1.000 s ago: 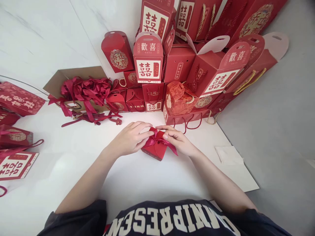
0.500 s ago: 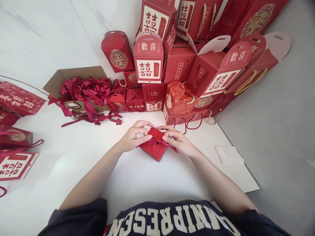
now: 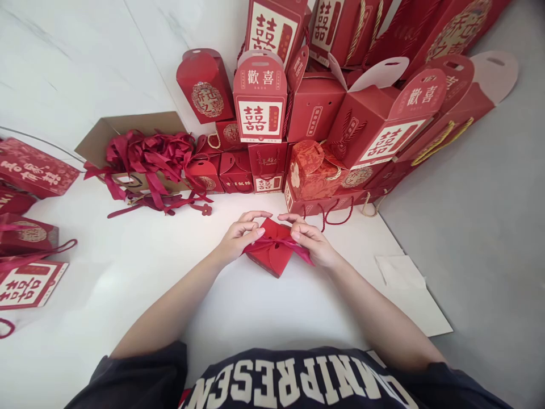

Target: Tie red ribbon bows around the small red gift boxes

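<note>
White tabletop (image 3: 140, 267): ribbon-tied red box (image 3: 268, 261), stacked red gift boxes (image 3: 259, 96), cardboard carton (image 3: 128, 128) of ribbons, white tissue (image 3: 400, 271).

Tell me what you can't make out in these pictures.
In the head view:
The ribbon where it crosses: hidden by the left hand and right hand.
The red gift box top: partly hidden by both hands.
Tall red bags: cut off by the top edge.
Cardboard box inside: hidden by loose ribbons.

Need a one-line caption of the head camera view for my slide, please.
Left hand and right hand hold a red ribbon across a small red gift box, before stacked red double-happiness boxes.
</note>
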The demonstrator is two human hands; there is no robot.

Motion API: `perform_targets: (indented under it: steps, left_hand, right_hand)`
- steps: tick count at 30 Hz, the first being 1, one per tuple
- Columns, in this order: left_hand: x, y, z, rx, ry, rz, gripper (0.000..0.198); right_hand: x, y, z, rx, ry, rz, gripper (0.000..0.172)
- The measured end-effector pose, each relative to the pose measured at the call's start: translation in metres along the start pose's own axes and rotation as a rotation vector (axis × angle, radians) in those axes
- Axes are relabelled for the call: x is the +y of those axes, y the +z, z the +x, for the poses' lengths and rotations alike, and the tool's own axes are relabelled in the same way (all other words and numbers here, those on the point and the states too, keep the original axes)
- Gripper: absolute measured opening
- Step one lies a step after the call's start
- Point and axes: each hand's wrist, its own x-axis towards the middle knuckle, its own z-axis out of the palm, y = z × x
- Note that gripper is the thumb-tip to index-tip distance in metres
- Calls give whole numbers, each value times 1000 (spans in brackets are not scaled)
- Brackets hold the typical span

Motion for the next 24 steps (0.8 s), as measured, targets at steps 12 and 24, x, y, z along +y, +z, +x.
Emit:
perform_targets:
  steps: [12, 24]
  left_hand:
    - [21, -4, -5, -25, 96, 266, 36]
    - [27, -13, -5, 51, -39, 157, 44]
  right_hand:
    - [-31, -31, -10, -108, 732, -237, 80]
    - [-39, -22, -17, -81, 310, -259, 27]
